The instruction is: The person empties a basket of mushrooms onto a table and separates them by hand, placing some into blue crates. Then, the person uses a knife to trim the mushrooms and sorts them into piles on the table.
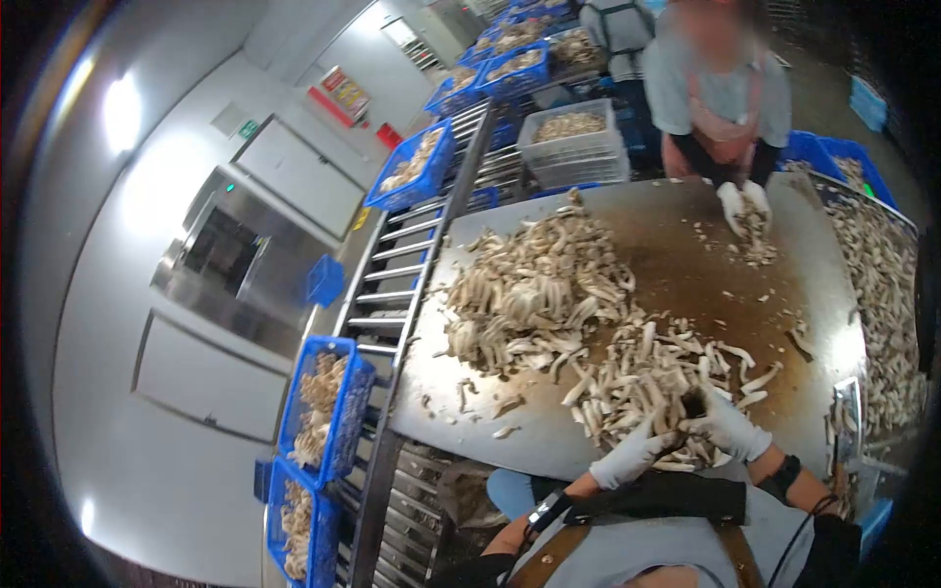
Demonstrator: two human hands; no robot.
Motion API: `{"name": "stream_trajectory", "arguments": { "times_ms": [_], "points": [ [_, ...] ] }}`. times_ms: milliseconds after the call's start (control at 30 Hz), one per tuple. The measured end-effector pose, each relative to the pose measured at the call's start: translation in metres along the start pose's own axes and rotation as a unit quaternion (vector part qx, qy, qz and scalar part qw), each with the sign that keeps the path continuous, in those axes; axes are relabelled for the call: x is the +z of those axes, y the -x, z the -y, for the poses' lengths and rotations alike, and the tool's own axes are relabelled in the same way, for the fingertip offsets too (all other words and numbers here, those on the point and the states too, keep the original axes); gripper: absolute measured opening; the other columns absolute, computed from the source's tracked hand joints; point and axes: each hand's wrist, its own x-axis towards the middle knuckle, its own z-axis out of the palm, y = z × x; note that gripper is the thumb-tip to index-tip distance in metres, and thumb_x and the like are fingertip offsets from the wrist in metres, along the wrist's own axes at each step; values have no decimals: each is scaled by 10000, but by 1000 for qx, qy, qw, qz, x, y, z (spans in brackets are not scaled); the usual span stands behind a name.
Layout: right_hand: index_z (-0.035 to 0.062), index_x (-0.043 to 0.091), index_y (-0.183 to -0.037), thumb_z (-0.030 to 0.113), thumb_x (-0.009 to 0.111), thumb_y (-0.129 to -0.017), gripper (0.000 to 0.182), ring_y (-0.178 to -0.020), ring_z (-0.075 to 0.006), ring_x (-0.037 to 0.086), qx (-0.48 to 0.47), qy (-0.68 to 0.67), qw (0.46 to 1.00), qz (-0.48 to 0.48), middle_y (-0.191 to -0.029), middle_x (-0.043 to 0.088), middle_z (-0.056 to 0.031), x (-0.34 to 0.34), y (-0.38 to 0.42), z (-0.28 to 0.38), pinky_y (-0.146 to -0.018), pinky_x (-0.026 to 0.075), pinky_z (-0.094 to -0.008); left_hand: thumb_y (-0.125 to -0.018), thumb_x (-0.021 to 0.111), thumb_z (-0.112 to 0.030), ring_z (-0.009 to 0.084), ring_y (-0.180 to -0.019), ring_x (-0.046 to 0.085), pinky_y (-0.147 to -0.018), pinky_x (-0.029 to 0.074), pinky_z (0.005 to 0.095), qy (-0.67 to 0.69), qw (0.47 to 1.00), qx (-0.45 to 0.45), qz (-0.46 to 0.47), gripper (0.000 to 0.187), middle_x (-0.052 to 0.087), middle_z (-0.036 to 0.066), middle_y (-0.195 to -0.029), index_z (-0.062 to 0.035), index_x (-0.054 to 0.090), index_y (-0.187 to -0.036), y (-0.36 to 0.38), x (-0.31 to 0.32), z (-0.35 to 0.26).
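Note:
Both of my hands wear white gloves at the near edge of a metal table (529, 434). My left hand (632, 456) and my right hand (727, 427) close from both sides around a dark-based clump of mushrooms (694, 403). Loose pale mushrooms (627, 377) lie spread just beyond and beside my hands. Farther back on the table's left half rises a big heap of mushrooms (539, 284). Brown wet residue and small scraps cover the table's right part.
Across the table a co-worker (720, 108) holds mushrooms in gloved hands. Blue baskets (355, 416) of mushrooms stand along the roller conveyor (387, 274) at left. White crates (573, 147) stand behind the table. More mushrooms (882, 304) fill a bin at right.

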Motion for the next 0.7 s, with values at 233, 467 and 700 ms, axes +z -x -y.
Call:
{"name": "stream_trajectory", "arguments": {
  "times_ms": [233,467,700],
  "points": [
    [-37,352,-1420,192,753,-815,761,-1192,-211,500,3,-46,997,65,-1351,516,-180,-1,-13,11,-1037,390,-322,-964,553,-127,211,-1305,423,-1085,355,296,39,999,-26,21,698,406,128,-1457,20,153,-1517,-6,-12,9],
    [-54,330,-1433,96,629,-878,648,-1193,-191,483,-27,-181,983,10,-1363,495,-134,10,-15,21,-1015,395,-292,-946,559,-96,249,-1184,554,-1000,487,405,303,950,44,-59,561,511,115,-1352,-73,317,-1452,-4,-1,-17],
    [-33,372,-1401,164,635,-929,575,-1136,-187,525,-13,-134,990,-30,-1276,555,-114,22,-16,37,-957,443,-308,-946,546,-63,207,-1187,535,-1012,461,369,28,990,76,-116,528,519,90,-1330,-54,351,-1437,-14,-3,-3]
  ]
}}
